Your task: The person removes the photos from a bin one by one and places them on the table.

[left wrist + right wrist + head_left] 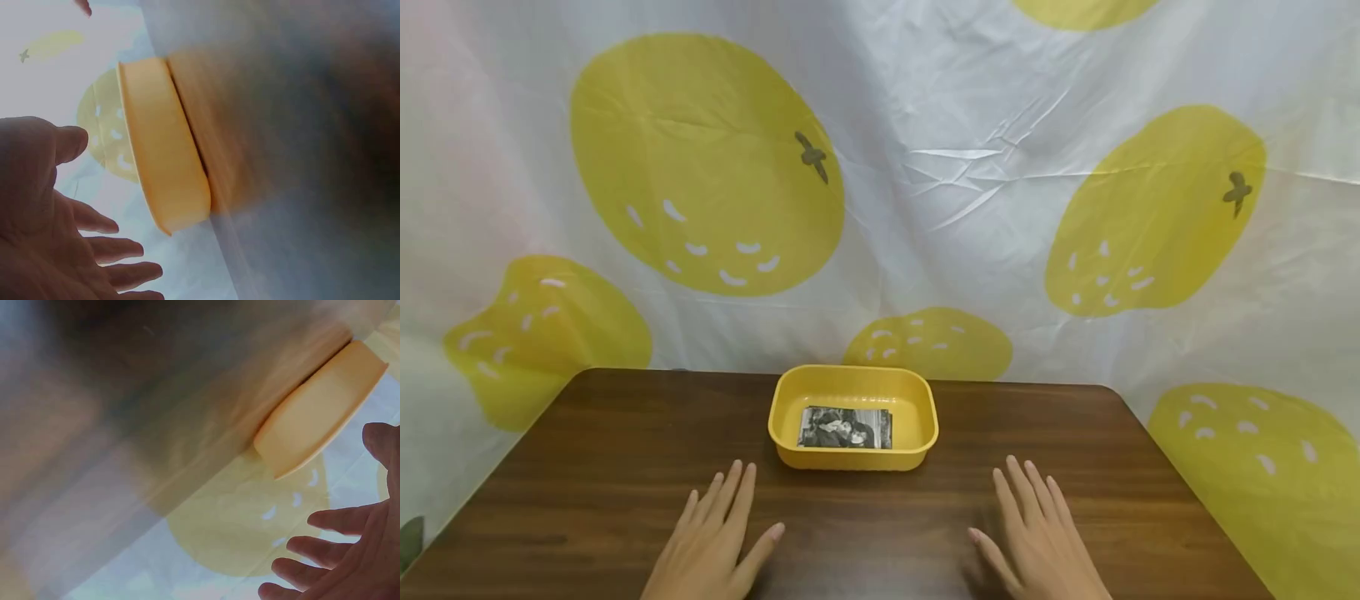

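Note:
A yellow plastic basin (853,460) with rounded corners stands near the back edge of the table. Inside it lies a small stack of black-and-white photo cards (844,428), the top one showing people. My left hand (711,537) is in front of the basin on the left, fingers straight and thumb spread, holding nothing. To the right, my right hand (1037,533) is held the same way, also with nothing in it. Both wrist views show the basin's outer side (165,147) beyond the fingers, apart from them; its contents are hidden there.
The dark brown wooden table (865,533) has rounded back corners. Behind it hangs a white cloth (925,208) printed with large yellow lemons. A dark leaf-like shape (411,540) shows at the far left edge.

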A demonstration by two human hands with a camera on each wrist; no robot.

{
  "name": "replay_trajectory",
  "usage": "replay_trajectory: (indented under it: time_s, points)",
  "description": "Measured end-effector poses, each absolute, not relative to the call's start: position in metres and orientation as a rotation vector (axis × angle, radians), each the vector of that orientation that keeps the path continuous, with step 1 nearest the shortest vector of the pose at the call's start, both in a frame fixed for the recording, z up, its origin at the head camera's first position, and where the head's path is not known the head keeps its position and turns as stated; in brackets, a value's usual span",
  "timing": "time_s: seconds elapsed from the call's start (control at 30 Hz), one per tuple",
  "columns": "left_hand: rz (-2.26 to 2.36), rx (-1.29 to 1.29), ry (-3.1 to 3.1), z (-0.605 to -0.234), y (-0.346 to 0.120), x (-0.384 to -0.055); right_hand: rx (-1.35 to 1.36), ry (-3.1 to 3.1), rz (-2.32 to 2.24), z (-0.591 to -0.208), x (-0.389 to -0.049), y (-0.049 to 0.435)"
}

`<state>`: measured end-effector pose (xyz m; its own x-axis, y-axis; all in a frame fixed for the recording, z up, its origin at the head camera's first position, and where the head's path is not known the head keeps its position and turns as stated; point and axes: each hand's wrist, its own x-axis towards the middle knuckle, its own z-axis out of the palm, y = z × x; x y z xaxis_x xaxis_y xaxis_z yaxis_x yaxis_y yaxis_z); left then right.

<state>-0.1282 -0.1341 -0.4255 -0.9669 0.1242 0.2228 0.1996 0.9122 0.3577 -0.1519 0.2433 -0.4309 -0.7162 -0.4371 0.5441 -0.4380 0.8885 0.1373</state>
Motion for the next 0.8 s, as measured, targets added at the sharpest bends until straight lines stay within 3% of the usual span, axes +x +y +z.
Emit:
replay_trajectory:
  time_s: [0.8]
  points:
    - [-0.941,-0.239,-2.846,-0.391,-0.139,-0.186,0.798,-2.48,0.134,-0.374,-0.225,0.184]
